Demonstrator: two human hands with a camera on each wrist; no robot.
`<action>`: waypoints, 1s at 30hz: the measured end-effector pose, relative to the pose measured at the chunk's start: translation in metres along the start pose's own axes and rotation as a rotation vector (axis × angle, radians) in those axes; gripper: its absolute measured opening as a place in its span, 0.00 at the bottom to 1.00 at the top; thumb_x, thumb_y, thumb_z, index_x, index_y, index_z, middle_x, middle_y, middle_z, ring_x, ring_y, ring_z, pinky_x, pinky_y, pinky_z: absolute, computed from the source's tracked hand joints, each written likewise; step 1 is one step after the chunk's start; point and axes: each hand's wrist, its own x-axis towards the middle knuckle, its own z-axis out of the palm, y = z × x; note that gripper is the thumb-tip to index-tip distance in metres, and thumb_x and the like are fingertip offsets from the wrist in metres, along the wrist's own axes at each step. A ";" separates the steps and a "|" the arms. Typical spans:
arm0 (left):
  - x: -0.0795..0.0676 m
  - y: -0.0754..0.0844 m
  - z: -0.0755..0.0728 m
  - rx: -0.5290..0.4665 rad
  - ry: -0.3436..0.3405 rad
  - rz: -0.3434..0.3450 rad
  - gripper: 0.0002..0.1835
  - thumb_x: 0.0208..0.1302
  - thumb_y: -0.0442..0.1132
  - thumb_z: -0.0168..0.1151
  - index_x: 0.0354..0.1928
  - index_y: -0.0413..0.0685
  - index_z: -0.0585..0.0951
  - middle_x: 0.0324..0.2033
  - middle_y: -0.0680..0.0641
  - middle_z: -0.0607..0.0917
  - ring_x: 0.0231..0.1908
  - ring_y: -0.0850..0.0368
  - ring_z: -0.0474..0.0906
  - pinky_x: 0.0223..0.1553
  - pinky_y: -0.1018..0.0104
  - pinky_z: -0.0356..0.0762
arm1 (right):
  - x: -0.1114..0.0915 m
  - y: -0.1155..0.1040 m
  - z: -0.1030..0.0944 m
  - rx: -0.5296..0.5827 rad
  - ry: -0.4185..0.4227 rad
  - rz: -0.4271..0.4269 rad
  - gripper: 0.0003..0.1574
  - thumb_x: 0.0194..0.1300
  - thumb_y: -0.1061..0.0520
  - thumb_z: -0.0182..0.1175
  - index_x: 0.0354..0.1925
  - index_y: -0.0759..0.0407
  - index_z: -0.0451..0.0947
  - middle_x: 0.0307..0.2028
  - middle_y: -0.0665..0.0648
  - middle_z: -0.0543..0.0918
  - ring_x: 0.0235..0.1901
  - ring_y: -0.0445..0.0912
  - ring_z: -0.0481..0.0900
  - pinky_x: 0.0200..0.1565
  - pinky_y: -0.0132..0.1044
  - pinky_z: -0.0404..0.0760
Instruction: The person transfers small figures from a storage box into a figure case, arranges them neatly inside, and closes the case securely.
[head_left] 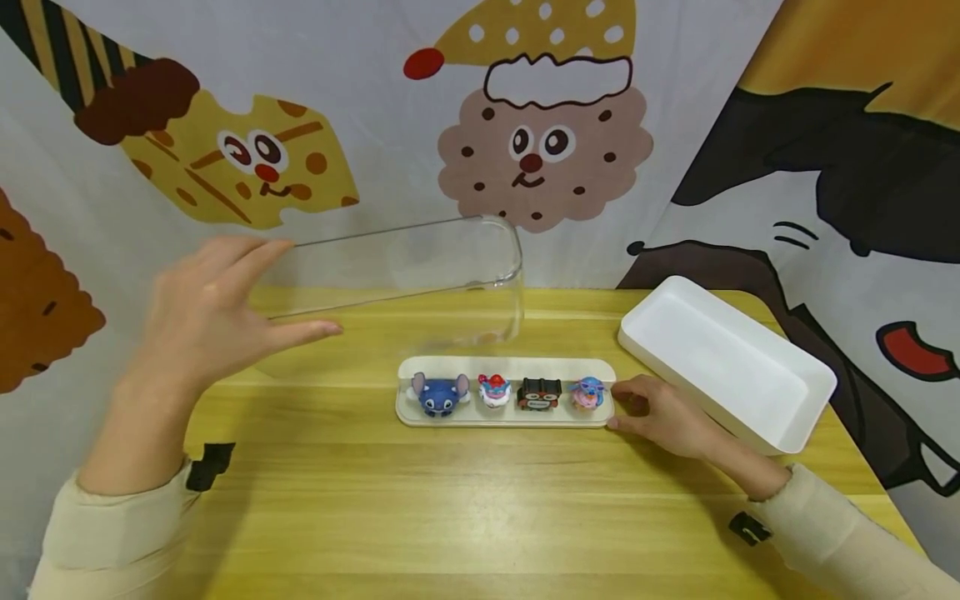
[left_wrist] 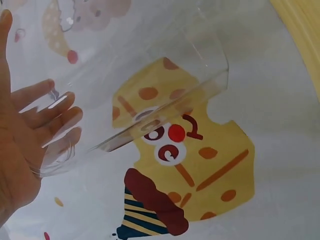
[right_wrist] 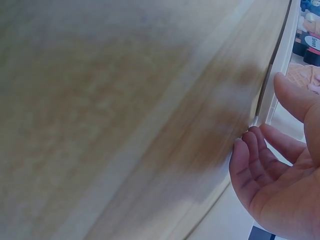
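Observation:
My left hand (head_left: 213,308) grips one end of a clear plastic cover (head_left: 405,258), which is raised and tilted above the table's back left. In the left wrist view, fingers show through the clear cover (left_wrist: 165,110). My right hand (head_left: 663,414) pinches the right end of a long cream display base (head_left: 510,367) lying on the table. Several small figurines stand in a row on it: a blue big-eared one (head_left: 439,397), a white-and-red one (head_left: 495,392), a dark boxy one (head_left: 538,394) and a pink-and-blue one (head_left: 587,393) nearest my right fingers.
A white rectangular box (head_left: 723,358), open at the top, sits at an angle on the right of the wooden table (head_left: 450,517), just behind my right hand. A cloth with cartoon pictures (head_left: 390,125) hangs behind the table.

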 end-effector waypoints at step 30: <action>0.024 0.047 0.028 -0.116 -0.092 0.029 0.52 0.29 0.78 0.65 0.52 0.45 0.81 0.42 0.44 0.83 0.41 0.47 0.79 0.31 0.52 0.77 | 0.000 0.002 0.003 -0.001 0.016 -0.011 0.34 0.52 0.41 0.69 0.51 0.61 0.78 0.43 0.53 0.81 0.39 0.44 0.77 0.40 0.39 0.80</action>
